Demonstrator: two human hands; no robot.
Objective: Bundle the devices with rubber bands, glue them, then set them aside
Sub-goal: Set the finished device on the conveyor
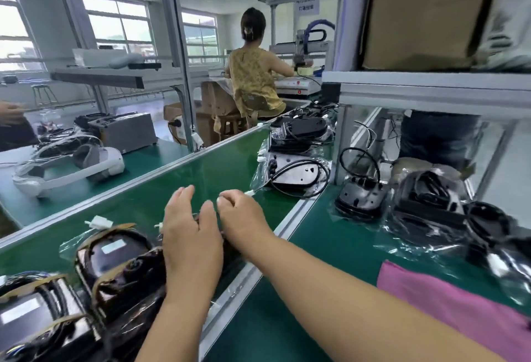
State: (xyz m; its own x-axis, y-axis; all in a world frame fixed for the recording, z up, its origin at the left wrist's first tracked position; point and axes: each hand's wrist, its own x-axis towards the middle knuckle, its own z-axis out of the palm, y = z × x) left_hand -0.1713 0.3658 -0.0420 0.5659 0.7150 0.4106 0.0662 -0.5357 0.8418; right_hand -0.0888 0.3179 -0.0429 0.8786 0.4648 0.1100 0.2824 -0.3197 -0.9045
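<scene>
Green conveyor belt [161,177] runs away from us, and at its near left corner our two hands meet over a dark, rounded plastic device in a clear bag [132,272]. Our left hand [191,235] lies flat on top of it, fingers stretched out and slightly spread, holding nothing. Our right hand [244,218] sits just beside it with its fingers curled under; whether they pinch a band or the bag we cannot tell. A wide tan rubber band [107,274] already crosses this device, and two more black labelled devices [110,248] beside it, toward the belt's near left edge, wear the same tan bands, so we judge the banding here well under way. We see no glue or glue tool, so that step cannot be judged. Much looks left to do: a stack of unbanded black devices in clear bags [298,172] waits against the belt's right edge farther up. More bagged black devices with loose cables [359,195] lie on the green side bench [330,246] past that edge, near a pink cloth [459,310].
</scene>
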